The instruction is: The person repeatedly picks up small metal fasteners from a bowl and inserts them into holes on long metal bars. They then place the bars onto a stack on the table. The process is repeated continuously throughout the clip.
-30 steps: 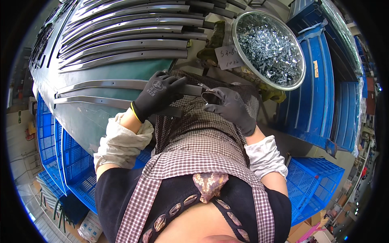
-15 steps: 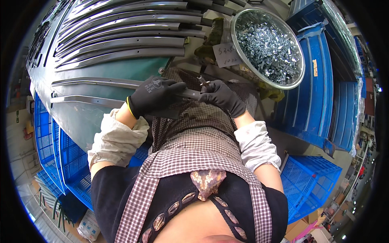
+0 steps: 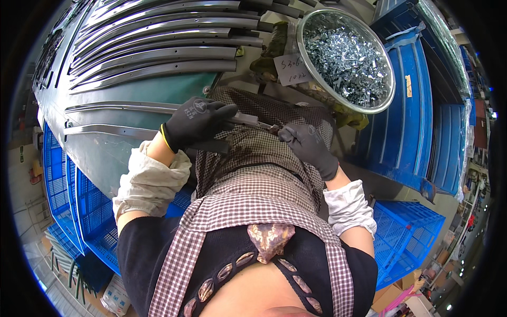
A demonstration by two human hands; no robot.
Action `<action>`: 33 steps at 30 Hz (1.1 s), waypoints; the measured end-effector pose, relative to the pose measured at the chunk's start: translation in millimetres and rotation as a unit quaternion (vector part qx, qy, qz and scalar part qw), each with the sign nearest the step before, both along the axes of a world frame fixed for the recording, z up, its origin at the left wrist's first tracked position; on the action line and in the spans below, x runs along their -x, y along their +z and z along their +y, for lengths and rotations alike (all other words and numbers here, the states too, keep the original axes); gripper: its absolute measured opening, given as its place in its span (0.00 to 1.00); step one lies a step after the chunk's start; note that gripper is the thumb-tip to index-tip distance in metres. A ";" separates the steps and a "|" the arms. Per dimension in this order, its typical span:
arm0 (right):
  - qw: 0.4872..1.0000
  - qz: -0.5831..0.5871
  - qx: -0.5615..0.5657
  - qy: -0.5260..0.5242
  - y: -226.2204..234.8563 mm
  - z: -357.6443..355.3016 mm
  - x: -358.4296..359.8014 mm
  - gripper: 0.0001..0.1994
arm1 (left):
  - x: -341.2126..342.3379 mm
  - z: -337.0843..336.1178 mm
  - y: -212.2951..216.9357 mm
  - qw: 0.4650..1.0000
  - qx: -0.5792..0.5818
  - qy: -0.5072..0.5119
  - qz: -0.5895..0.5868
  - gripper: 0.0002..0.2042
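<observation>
My left hand (image 3: 200,122), in a dark grey glove, is closed around a long metal strip (image 3: 124,106) near its right end. The strip's end (image 3: 245,119) sticks out past my fingers. My right hand (image 3: 310,147), gloved alike, is closed just right of that end, over my lap. A small metal piece (image 3: 274,129) shows at its fingertips, apparently touching or close to the strip's tip; its kind I cannot make out. A second metal strip (image 3: 105,130) lies on the green table, running under my left wrist.
Several curved metal strips (image 3: 158,53) lie in rows on the table (image 3: 127,87). At the far right stands a round bowl (image 3: 318,79) full of small shiny metal clips (image 3: 348,63), with a paper label (image 3: 291,70) beside it. Blue crates (image 3: 409,238) flank me on both sides.
My right hand has moved right and slightly toward me, away from the left hand. More of the held strip's end shows between them. My left hand keeps its grip.
</observation>
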State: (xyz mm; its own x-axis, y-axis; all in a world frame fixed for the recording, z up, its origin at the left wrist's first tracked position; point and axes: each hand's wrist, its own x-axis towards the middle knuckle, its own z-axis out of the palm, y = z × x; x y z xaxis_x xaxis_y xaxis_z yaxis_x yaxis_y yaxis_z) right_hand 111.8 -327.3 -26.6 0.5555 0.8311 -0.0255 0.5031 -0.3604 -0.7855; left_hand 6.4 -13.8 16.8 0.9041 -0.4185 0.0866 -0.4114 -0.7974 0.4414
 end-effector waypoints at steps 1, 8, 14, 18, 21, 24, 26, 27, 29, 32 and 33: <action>1.000 0.005 0.010 0.009 0.6 0.8 -2.7 0.11 | -0.1 0.1 1.3 1.000 0.006 -0.002 0.000 0.29; 0.998 0.041 -0.011 0.040 2.3 4.1 -6.1 0.12 | -0.5 0.6 0.3 1.000 -0.002 -0.002 0.009 0.28; 0.976 -0.198 0.080 0.050 28.2 31.6 6.9 0.10 | -2.0 0.7 1.1 0.999 0.011 -0.008 0.047 0.23; 0.969 -0.241 0.011 0.055 28.9 31.5 6.8 0.11 | -0.8 0.8 3.0 0.997 0.016 0.007 0.070 0.22; 0.971 -0.226 0.014 0.070 25.7 20.6 -1.6 0.12 | -2.3 -1.5 7.6 0.996 0.021 -0.001 0.092 0.26; 0.983 -0.172 0.028 0.053 20.4 19.4 -4.6 0.14 | -2.4 -1.4 15.9 0.998 0.028 -0.005 0.056 0.31; 0.996 -0.081 0.009 0.039 8.2 21.8 -4.4 0.15 | -1.7 1.0 7.2 0.998 0.057 -0.007 -0.011 0.33; 0.998 -0.031 0.016 0.047 8.2 20.1 -7.3 0.15 | -2.2 1.2 7.5 0.999 0.049 -0.001 0.021 0.33; 0.995 0.068 0.029 0.063 12.9 12.1 -17.8 0.15 | -2.8 -1.2 11.3 0.996 0.032 0.010 0.083 0.32; 0.996 0.032 0.076 0.013 31.3 -7.8 -33.7 0.15 | 8.6 2.0 -2.6 0.998 0.041 0.039 0.025 0.31; 0.996 0.016 0.079 -0.023 32.3 -15.9 -43.2 0.15 | 11.7 3.6 -5.4 0.996 0.066 0.059 0.015 0.26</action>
State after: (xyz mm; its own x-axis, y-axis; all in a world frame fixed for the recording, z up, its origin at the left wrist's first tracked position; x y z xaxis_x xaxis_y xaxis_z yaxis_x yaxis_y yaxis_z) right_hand 155.0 -343.3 5.7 0.5891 0.7894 -0.1725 0.4595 -0.5029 -0.7321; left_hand -5.3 -10.3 11.4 0.9492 -0.2963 0.1064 -0.3039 -0.7739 0.5557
